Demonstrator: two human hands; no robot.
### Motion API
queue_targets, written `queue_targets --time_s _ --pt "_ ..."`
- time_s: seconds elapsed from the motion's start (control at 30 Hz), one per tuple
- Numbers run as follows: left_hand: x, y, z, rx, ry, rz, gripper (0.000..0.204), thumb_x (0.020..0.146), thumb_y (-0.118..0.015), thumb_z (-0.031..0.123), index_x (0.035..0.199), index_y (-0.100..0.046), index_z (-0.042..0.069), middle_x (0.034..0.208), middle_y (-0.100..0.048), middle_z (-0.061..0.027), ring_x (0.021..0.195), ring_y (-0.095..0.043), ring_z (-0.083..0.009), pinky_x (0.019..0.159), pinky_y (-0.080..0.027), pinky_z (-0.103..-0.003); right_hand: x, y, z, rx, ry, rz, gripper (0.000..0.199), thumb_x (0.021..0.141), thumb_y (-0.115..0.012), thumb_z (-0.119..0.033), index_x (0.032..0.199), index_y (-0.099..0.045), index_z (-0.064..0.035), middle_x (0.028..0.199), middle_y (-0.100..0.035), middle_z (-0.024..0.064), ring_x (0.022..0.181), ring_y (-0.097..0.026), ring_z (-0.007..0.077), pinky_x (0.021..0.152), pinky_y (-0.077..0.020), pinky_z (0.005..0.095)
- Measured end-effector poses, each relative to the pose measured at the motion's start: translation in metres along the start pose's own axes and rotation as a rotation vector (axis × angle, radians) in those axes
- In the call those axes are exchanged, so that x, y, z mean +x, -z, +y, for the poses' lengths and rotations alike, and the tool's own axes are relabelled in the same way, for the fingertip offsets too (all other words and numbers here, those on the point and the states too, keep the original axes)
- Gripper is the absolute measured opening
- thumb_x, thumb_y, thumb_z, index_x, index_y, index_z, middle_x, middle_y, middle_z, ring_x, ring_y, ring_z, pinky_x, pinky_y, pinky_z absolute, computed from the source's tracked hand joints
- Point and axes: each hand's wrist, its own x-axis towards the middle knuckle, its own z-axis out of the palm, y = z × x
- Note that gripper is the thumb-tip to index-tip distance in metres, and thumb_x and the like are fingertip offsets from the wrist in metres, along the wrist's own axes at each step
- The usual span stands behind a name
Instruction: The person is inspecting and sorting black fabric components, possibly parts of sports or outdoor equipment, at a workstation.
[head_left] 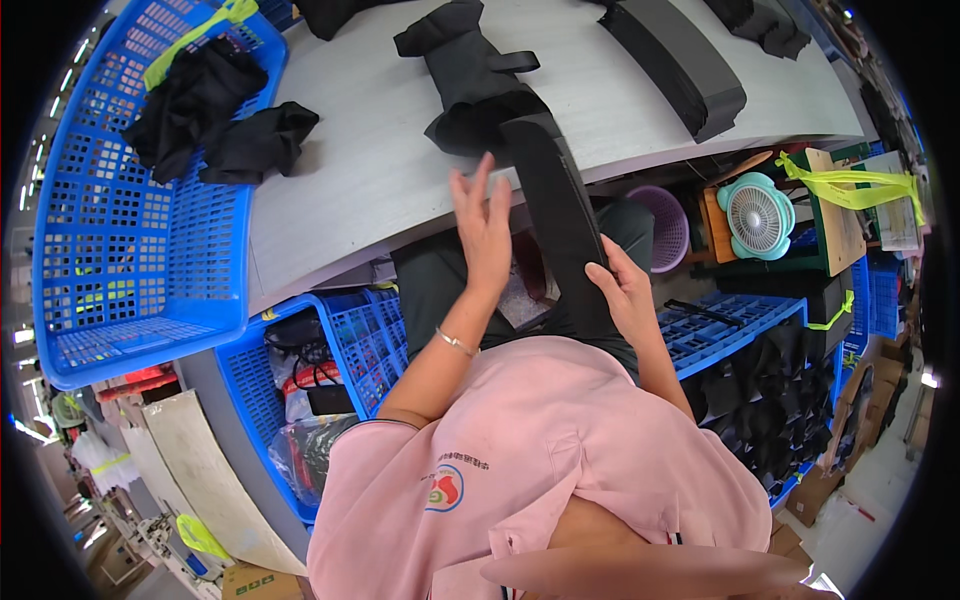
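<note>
**Black strip pinched by the right hand, left hand free**

Nearest, the pink shirt (625,430) bears a round badge (443,489) in blue, red and green, beside a line of small dark characters. Beyond it, the right hand (626,286) is clamped on the edge of a long black strip (558,205), thumb on top. The strip is flat and matte, its right edge seemingly layered; it slants from above the lap to the worktop (365,130). The left hand (484,232) is open, fingers spread, holding nothing, just beside the strip. Farther off lie a crumpled black fabric piece (465,75) and a neat black stack (672,62).
</note>
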Motion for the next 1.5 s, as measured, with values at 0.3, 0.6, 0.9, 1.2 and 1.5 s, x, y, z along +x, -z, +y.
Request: queue_targets --time_s 0.3,0.6,0.9,1.2,1.5 --pt "0.088 -0.003 -0.007 0.217 -0.301 0.001 0.055 0.076 -0.042 -0.014 0.123 -0.067 -0.001 0.155 -0.043 -0.0184 0.140 -0.045 -0.0321 0.104 -0.045 -0.036 0.051 -0.015 -0.030 -0.425 0.165 -0.008 0.041 0.095 -0.060 -0.013 0.136 -0.058 -0.0052 0.092 -0.070 0.0224 0.080 -0.070 0.0334 0.076 -0.0533 0.0387" --pt "0.015 -0.015 0.052 0.374 -0.587 -0.612 0.038 0.074 -0.056 -0.010 0.105 -0.075 0.002 0.152 -0.049 -0.0123 0.146 -0.037 -0.0323 0.110 -0.045 -0.040 0.095 -0.031 -0.013 -0.722 0.292 0.118 0.029 0.081 -0.067 -0.012 0.105 -0.064 0.0029 0.081 -0.069 0.0229 0.078 -0.068 0.0436 0.069 -0.0548 0.0493" --pt "-0.030 0.012 0.059 0.286 -0.576 -0.311 0.072 0.076 -0.067 -0.005 0.145 -0.049 0.005 0.158 -0.035 -0.0197 0.143 -0.039 -0.0318 0.104 -0.047 -0.039 0.103 -0.013 0.006 0.696 -0.138 0.235 0.046 0.097 -0.065 -0.021 0.138 -0.053 -0.0022 0.133 -0.060 0.0107 0.120 -0.060 0.0223 0.099 -0.0521 0.0376" --pt "-0.036 -0.033 0.049 0.365 -0.548 -0.108 0.085 0.073 -0.077 0.003 0.150 -0.041 0.009 0.153 -0.035 -0.0164 0.122 -0.046 -0.0281 0.092 -0.047 -0.037 0.088 -0.012 -0.032 0.868 -0.160 0.241 0.043 0.093 -0.067 -0.016 0.132 -0.057 -0.0020 0.124 -0.065 0.0115 0.109 -0.067 0.0222 0.091 -0.0584 0.0367" --pt "-0.035 -0.038 0.054 0.150 -0.481 -0.106 0.065 0.074 -0.060 -0.018 0.132 -0.064 0.010 0.125 -0.056 -0.0079 0.088 -0.059 -0.0145 0.066 -0.050 -0.025 0.085 -0.018 -0.015 1.035 -0.126 0.181 0.038 0.091 -0.069 -0.016 0.126 -0.059 -0.0031 0.118 -0.066 0.0118 0.103 -0.068 0.0240 0.087 -0.0599 0.0397"
